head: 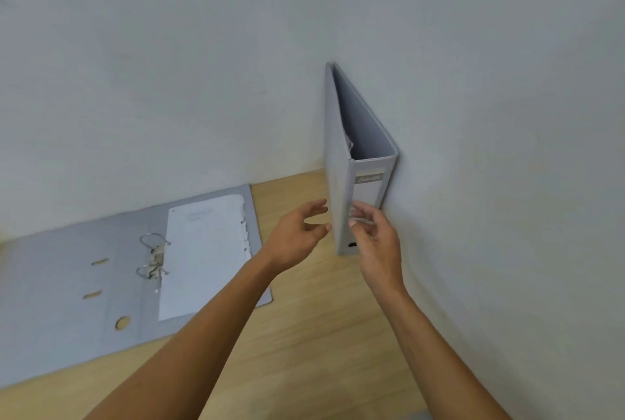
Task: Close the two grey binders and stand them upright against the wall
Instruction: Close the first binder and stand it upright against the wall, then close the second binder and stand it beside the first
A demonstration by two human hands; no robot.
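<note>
Now your right hand (373, 233) lightly pinches the upright binder's (338, 162) spine at the wall (490, 115); left hand (297, 233) hovers open. The stiff, light open binder (67, 284) lies flat on the worktop (321, 335): grip its cover edge.

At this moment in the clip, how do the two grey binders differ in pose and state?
The upright binder stands closed on the desk beside the right wall, spine toward the camera; the flat binder lies open.
The flat binder shows its ring mechanism and a punched sheet; the upright one hides its contents.
Both hands are at the upright binder, the right hand on its spine; nothing touches the flat one.
Both are grey lever-arch binders.
</note>
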